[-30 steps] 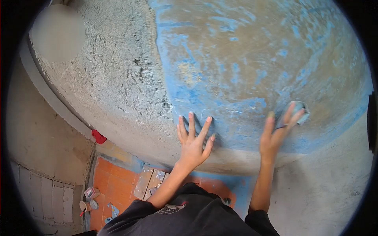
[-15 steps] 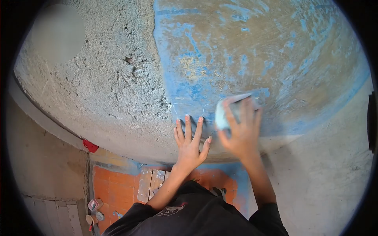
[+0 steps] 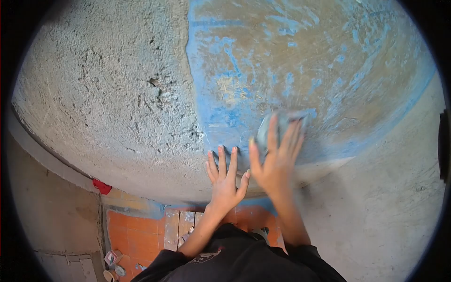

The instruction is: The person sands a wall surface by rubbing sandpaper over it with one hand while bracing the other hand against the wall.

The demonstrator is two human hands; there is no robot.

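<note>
My left hand [image 3: 226, 185] lies with fingers spread on the lower wall, near the border between rough plaster [image 3: 117, 94] and the blue-and-brown painted area [image 3: 324, 56]. To its right, my right hand [image 3: 276, 167] presses a thin pale blue-grey sheet [image 3: 264, 133] against the painted surface. Its fingers reach over the sheet, with the thumb out to the left. Motion blurs this hand and the sheet, so the sheet's exact kind is unclear. Scuffed blue patches and a pale bare spot [image 3: 232, 89] show above the hands.
Below is an orange tiled floor [image 3: 136, 235] with blue paint stains and wooden boards [image 3: 172, 228]. A red item [image 3: 101, 186] sits at the wall's lower left edge. Small containers [image 3: 112, 257] stand at the bottom left. A plain grey surface [image 3: 371, 211] extends on the right.
My right hand has shifted slightly left with the sheet, its thumb now swung up and outward. My left hand stays flat on the wall. The camera view has moved a little.
</note>
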